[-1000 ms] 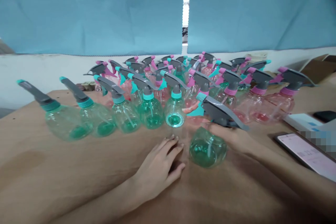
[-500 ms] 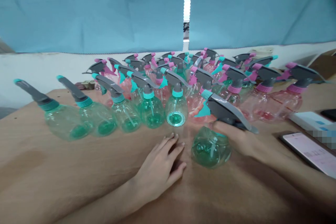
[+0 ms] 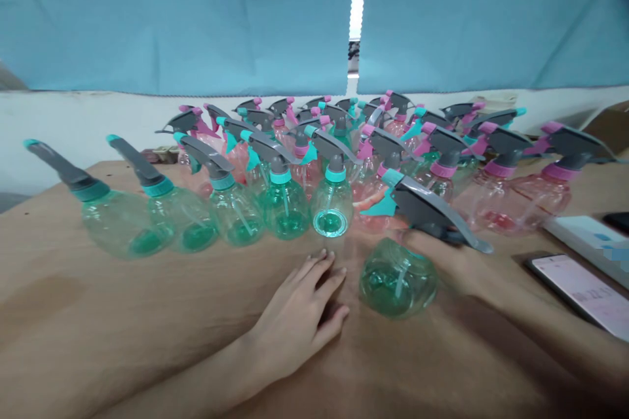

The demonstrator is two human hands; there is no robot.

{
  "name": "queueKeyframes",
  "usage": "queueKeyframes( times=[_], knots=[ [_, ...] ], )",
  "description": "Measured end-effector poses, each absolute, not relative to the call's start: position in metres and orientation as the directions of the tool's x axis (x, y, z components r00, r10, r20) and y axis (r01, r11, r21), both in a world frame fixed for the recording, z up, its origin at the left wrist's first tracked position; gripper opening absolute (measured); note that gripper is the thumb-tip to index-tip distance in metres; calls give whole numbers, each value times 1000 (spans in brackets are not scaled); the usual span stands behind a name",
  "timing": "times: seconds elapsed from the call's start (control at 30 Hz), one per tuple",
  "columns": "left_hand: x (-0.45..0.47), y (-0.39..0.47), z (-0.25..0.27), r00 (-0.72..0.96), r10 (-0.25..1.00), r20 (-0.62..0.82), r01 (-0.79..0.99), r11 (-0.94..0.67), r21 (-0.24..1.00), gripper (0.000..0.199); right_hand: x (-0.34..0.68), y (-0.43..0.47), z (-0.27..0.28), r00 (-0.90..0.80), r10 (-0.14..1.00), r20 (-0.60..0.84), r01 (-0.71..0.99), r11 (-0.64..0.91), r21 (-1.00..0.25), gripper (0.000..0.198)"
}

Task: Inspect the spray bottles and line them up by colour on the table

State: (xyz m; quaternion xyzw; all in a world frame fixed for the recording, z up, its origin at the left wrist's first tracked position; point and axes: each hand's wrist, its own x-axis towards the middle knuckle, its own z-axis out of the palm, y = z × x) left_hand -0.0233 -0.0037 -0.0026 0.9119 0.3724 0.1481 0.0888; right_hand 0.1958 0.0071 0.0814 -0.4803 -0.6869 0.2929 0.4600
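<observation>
My left hand (image 3: pixel 307 308) lies flat on the wooden table (image 3: pixel 162 321), fingers apart and holding nothing. To its right, my right hand (image 3: pixel 437 252) grips a green spray bottle (image 3: pixel 398 285) around the neck, below its grey and teal trigger head. One finger stretches out behind the teal trigger. That bottle leans a little, and I cannot tell whether its base touches the table. Just beyond my left hand stands another green spray bottle (image 3: pixel 333 200), with more green ones in a row to the left.
Several pink spray bottles (image 3: pixel 496 200) stand at the right and behind the green row. A phone (image 3: pixel 582 294) with a lit screen lies at the right, near a white and blue box (image 3: pixel 590 242). A blue curtain (image 3: pixel 196 19) hangs behind the table.
The view has shifted slightly. My left hand stays flat, and my right hand keeps its grip on the green spray bottle with hardly any movement.
</observation>
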Motion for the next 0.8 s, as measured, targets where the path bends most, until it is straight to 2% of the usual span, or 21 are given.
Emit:
queueKeyframes(
  times=[0.13, 0.33, 0.43, 0.6, 0.8],
  knots=[
    [-24, -4, -2, 687, 699, 197, 654, -714, 251, 43, 193, 10, 75, -82, 924, 373, 337, 378, -863, 3],
    [-23, -4, -1, 695, 697, 177, 666, -717, 204, 44, 193, 10, 72, -60, 921, 384, 351, 380, -856, 4],
    [-23, -3, -1, 697, 693, 183, 664, -720, 199, 43, 194, 8, 74, -70, 922, 381, 361, 379, -852, 9],
    [-24, -4, -2, 683, 703, 200, 672, -711, 205, 41, 195, 9, 72, -118, 914, 388, 331, 405, -852, 29],
    [-24, -3, -2, 691, 695, 198, 667, -719, 194, 43, 196, 12, 68, -140, 919, 369, 300, 395, -868, 35]
  ],
)
